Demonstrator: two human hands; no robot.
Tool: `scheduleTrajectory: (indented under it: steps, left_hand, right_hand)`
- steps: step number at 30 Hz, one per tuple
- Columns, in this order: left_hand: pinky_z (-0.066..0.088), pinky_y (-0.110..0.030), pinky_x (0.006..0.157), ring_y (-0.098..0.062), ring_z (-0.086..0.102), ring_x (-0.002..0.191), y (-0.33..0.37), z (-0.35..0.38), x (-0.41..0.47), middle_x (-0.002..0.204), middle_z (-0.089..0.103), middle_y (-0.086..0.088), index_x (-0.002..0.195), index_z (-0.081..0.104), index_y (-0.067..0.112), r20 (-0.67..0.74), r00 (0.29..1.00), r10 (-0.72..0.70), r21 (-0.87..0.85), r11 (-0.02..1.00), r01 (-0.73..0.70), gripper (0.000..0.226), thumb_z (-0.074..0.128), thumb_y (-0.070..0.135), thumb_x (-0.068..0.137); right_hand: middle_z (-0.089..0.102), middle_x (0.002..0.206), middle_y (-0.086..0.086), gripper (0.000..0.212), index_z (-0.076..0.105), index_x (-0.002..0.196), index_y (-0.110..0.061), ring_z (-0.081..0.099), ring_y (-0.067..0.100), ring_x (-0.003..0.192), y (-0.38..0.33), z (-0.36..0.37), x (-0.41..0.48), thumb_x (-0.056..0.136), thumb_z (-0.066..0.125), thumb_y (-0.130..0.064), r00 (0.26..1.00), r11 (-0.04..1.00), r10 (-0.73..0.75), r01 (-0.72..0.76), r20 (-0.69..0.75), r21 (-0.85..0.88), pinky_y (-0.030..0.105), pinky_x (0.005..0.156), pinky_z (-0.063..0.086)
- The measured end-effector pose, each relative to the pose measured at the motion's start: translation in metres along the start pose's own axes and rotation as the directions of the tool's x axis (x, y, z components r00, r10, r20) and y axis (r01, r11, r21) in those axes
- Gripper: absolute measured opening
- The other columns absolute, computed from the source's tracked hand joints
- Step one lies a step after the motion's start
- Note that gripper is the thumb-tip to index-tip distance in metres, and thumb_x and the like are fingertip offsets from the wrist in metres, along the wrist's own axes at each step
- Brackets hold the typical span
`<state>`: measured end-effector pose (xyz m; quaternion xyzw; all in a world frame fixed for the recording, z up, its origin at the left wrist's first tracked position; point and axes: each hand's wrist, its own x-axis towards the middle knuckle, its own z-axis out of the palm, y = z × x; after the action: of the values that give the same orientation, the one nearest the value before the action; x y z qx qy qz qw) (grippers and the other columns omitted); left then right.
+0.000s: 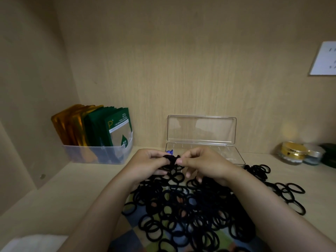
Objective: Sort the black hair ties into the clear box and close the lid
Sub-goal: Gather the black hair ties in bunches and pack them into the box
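Wooden desk (pixel 76 188) strewn with hair ties (pixel 181 206) — left hand (pixel 147 163) and right hand (pixel 201 163) pinch one bunch (pixel 171 159).

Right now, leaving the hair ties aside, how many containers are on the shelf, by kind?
Clear box, lid open: 1
Translucent bin: 1
Lidded jars: 2 (gold-lidded jar, silver-lidded jar)
Dark green item, cut off, not counted
Total: 4

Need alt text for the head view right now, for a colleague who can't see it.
The left hand and right hand pinch a bunch of black hair ties over a big loose pile; the clear box stands behind, lid open.
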<state>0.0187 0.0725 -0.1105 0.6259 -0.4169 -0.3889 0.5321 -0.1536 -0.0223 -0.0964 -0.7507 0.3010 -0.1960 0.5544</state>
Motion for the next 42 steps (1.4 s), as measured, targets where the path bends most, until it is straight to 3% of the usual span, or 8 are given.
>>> scheduleTrajectory:
  steps: [7,10,17,25,29,31,35,42]
  left_hand:
    - [0.06,-0.023,0.074,-0.014,0.074,0.085,-0.003,-0.003,0.003,0.088,0.078,0.001,0.09,0.08,0.018,-0.145,0.989,-0.004,0.068,0.998,0.014,0.012,0.071,0.011,0.086]
    - [0.059,-0.023,0.075,-0.016,0.073,0.085,-0.002,0.002,0.001,0.089,0.078,0.0,0.093,0.08,0.019,-0.077,0.997,0.003,0.077,0.997,0.003,0.009,0.073,0.018,0.086]
    - [0.057,-0.03,0.092,-0.02,0.071,0.106,0.006,-0.004,-0.005,0.112,0.074,-0.011,0.116,0.071,0.004,0.224,0.975,0.001,-0.164,0.986,0.037,0.027,0.064,0.02,0.095]
    - [0.058,-0.019,0.073,-0.011,0.073,0.085,0.0,-0.01,0.0,0.097,0.077,-0.008,0.109,0.076,0.009,0.011,0.999,0.047,0.104,0.993,-0.048,0.021,0.07,0.005,0.088]
    - [0.059,-0.021,0.073,-0.011,0.074,0.082,0.0,-0.022,0.003,0.09,0.078,-0.002,0.102,0.078,0.013,-0.126,0.991,0.046,0.155,0.988,-0.026,0.017,0.073,0.008,0.087]
    - [0.06,-0.022,0.075,-0.014,0.075,0.083,0.001,-0.024,0.003,0.088,0.078,0.0,0.1,0.078,0.015,-0.16,0.986,0.048,0.132,0.991,-0.027,0.015,0.074,0.01,0.086]
    - [0.059,-0.019,0.071,-0.014,0.075,0.082,0.004,-0.02,0.001,0.086,0.078,0.0,0.093,0.076,0.022,-0.187,0.979,0.076,0.129,0.99,-0.052,0.014,0.074,0.01,0.086]
    - [0.055,-0.013,0.064,-0.006,0.071,0.072,0.002,-0.013,0.001,0.085,0.076,0.001,0.1,0.076,0.016,-0.169,0.98,0.105,0.141,0.987,-0.082,0.017,0.073,0.006,0.087]
  right_hand:
    - [0.075,0.081,0.006,0.012,0.075,0.09,-0.003,0.059,0.015,0.047,-0.015,-0.003,-0.004,0.086,0.074,-0.014,0.997,0.984,-0.057,0.066,-0.058,0.167,0.021,0.035,0.038]
    - [0.072,0.072,0.008,0.014,0.071,0.095,-0.001,0.057,0.013,0.041,-0.015,0.011,-0.005,0.084,0.075,-0.01,0.999,0.992,-0.051,0.053,-0.013,0.116,0.02,0.033,0.038]
    - [0.062,0.054,0.011,0.017,0.067,0.08,-0.001,0.055,0.013,0.036,-0.007,0.016,0.001,0.082,0.08,-0.012,0.958,0.993,-0.103,0.084,-0.268,-0.079,0.022,0.034,0.039]
    - [0.076,0.08,0.007,0.007,0.078,0.086,-0.016,0.061,0.013,0.049,0.004,0.02,0.01,0.086,0.076,-0.023,0.969,0.986,-0.103,0.07,-0.225,-0.15,0.022,0.039,0.04]
    - [0.072,0.075,-0.007,0.022,0.076,0.08,-0.022,0.065,0.006,0.068,0.01,0.012,0.008,0.088,0.069,-0.041,0.957,0.729,-0.229,0.049,-0.176,-0.683,0.029,0.069,0.055]
    - [0.071,0.077,-0.006,0.032,0.076,0.083,-0.021,0.065,0.013,0.073,0.012,0.021,0.006,0.089,0.063,-0.05,0.975,0.582,-0.188,0.01,-0.122,-0.813,0.032,0.07,0.055]
    - [0.059,0.082,0.004,0.039,0.073,0.092,-0.016,0.059,0.025,0.079,0.015,0.038,0.009,0.09,0.06,-0.053,0.987,0.412,-0.148,0.001,-0.066,-0.911,0.028,0.065,0.042]
    - [0.065,0.098,0.01,0.02,0.069,0.095,-0.011,0.064,0.03,0.091,0.013,0.044,0.011,0.093,0.059,-0.029,0.987,0.366,-0.163,0.056,-0.005,-0.929,0.029,0.065,0.04]
